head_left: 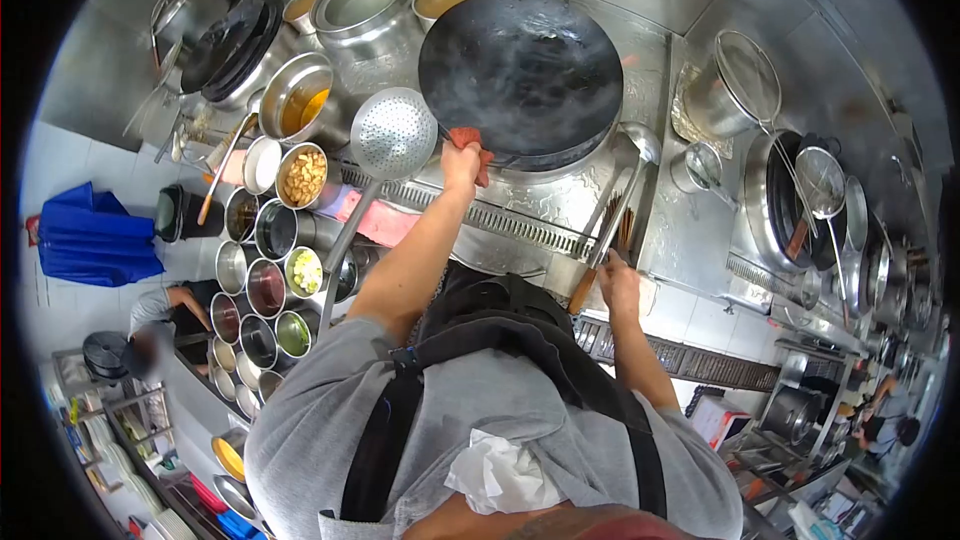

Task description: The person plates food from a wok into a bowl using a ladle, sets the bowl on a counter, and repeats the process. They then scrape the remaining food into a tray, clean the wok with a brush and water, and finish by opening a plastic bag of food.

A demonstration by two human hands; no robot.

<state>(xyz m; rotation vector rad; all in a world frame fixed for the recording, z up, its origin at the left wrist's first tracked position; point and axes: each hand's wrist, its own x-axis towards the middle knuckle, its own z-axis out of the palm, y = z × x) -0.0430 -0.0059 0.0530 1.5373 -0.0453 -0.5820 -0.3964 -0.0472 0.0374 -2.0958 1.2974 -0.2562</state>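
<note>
Two hands are at work: my left hand (462,168) has its fingers closed on a red cloth (470,145) at the near left edge of the wok (520,75), which sits steaming on the stove (520,202). My right hand (620,287) curls its fingers by the ladle (640,143)'s wooden handle; their exact grip I cannot tell. The strainer (392,130) is just left of the wok.

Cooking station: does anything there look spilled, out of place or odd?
Crumpled white paper at the person's chest stands out, being neither clothing nor kitchenware. The metal stovetop beside the wok looks wet, perhaps from rinsing. Nothing looks plainly damaged.
</note>
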